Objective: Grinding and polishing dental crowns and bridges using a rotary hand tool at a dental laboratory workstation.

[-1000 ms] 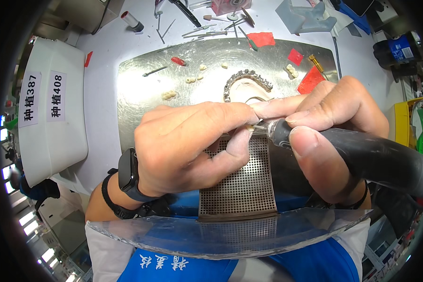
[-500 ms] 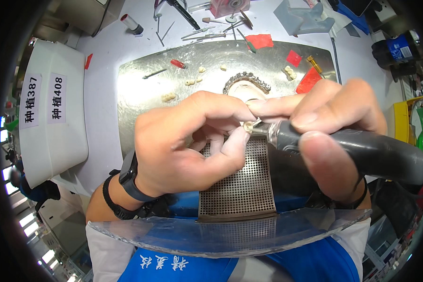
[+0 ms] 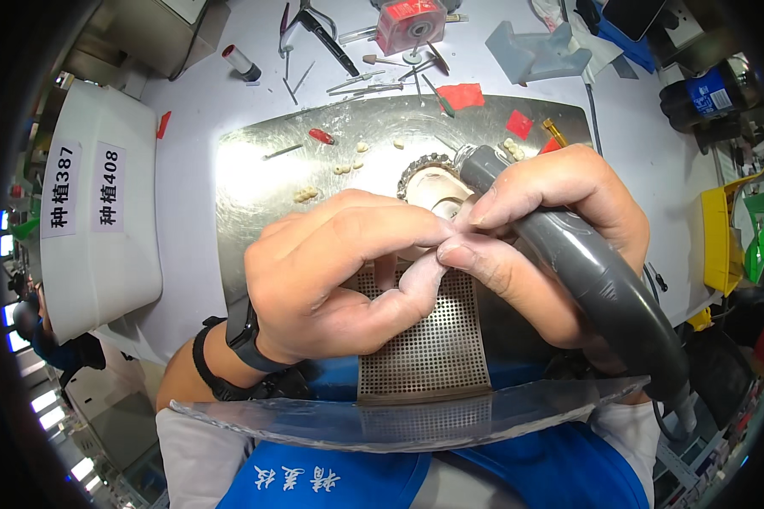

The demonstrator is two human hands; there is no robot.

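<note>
The fingertips of both hands meet over a perforated metal plate (image 3: 424,339). My left hand (image 3: 339,271) pinches with thumb and forefinger. The small cream dental crown it held a moment ago is now hidden behind the fingertips. My right hand (image 3: 598,191) keeps a dark rotary handpiece (image 3: 607,301) lying across it, tip pointing up and away, while its thumb and a finger press against the left fingertips. Just beyond is a pale dental model with a dark studded arch (image 3: 412,174), partly covered by the hands. Several cream crown pieces (image 3: 306,194) lie on the metal sheet (image 3: 246,204).
Burs (image 3: 365,88), red paper pieces (image 3: 460,97), a clear-and-red box (image 3: 409,32) and a grey holder (image 3: 539,55) lie at the back. A white bin (image 3: 85,271) stands left, a dark bottle (image 3: 705,97) right. A transparent shield (image 3: 416,424) curves across the near side.
The handpiece has swung so its tip points away from the crown, toward the back. My right thumb and finger have come to the left fingertips, and the crown is no longer visible.
</note>
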